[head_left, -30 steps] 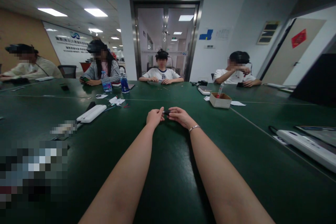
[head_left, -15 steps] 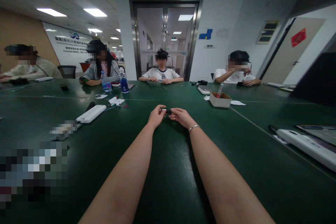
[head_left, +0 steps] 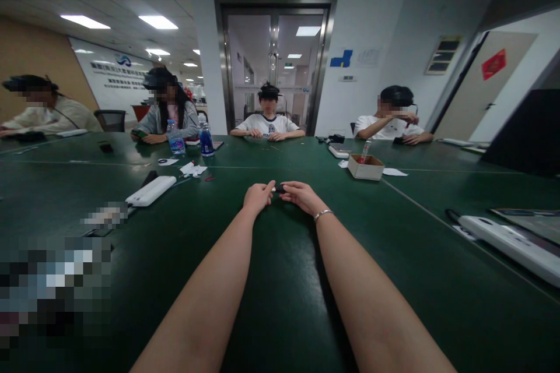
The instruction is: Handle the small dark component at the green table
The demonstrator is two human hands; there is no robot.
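Note:
Out over the green table point(head_left: 280, 280), both my arms are stretched forward, and the hands meet at a small black object with a silvery end point(head_left: 278, 189). Its kind is too small to make out. My left hand point(head_left: 258, 197) pinches the silvery end between thumb and fingers. From the other side, the closed fingers of my right hand point(head_left: 301, 196) grip the black part. A silver bracelet point(head_left: 322, 214) circles my right wrist. The fingers cover much of the object.
White power strips lie at left point(head_left: 152, 190) and right point(head_left: 507, 242). Beyond my hands are a small open box point(head_left: 366, 168), paper scraps point(head_left: 192, 169) and two bottles point(head_left: 206, 140). Several people sit around the far side, one person point(head_left: 268, 122) straight across.
My left hand has shifted slightly down and left, its thumb now pointing up at the object's silvery end. The right hand stays nearly in place, still gripping the black part.

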